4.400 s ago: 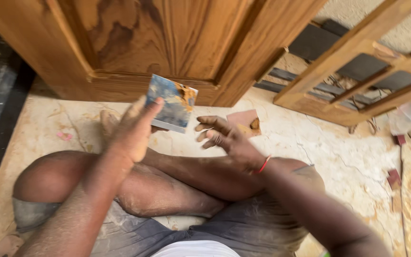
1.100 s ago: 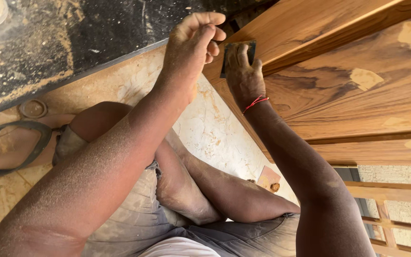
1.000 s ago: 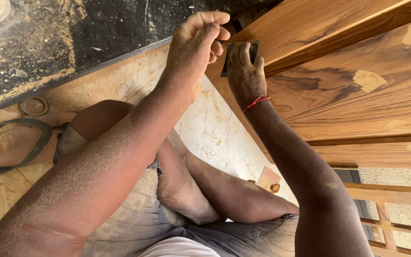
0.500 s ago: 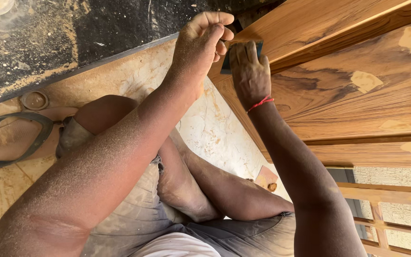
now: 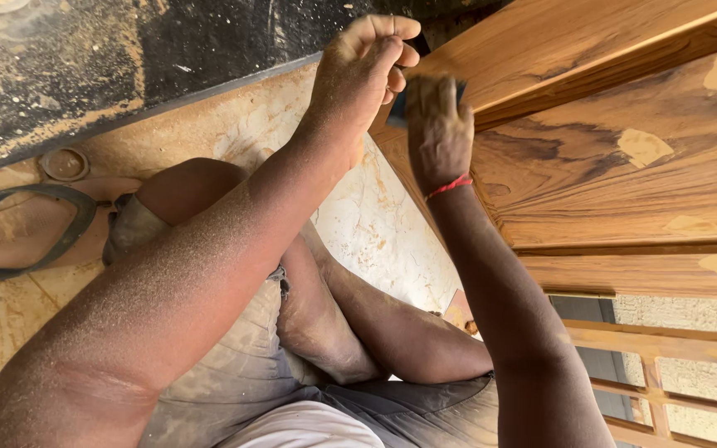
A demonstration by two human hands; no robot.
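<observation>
- The right hand presses a small dark sanding pad against the edge of the wooden door; its fingers are curled over the pad, which shows only as a dark sliver at the hand's 9 o'clock side. The hand is blurred.
- A red thread bracelet circles the right wrist, at 6 o'clock from the knuckles.
- The left hand sits just beside the right, at its 10 o'clock. Its fingers are folded in toward the palm, fingertips near the door's corner — whether they pinch anything I cannot tell.
- The two hands are close together, nearly touching at the pad.
- The door lies tilted across the upper right of the view, its panel showing dark grain streaks and pale filler patches.
- Both forearms carry a coat of fine sawdust.
- The person sits cross-legged on the floor, pale and dust-covered, with a bare foot tucked below the arms at 6 o'clock.
- A dark-strapped sandal lies on the floor at 9 o'clock, well apart from the hands.
- A light wooden frame shows at 4 o'clock, below the door.
</observation>
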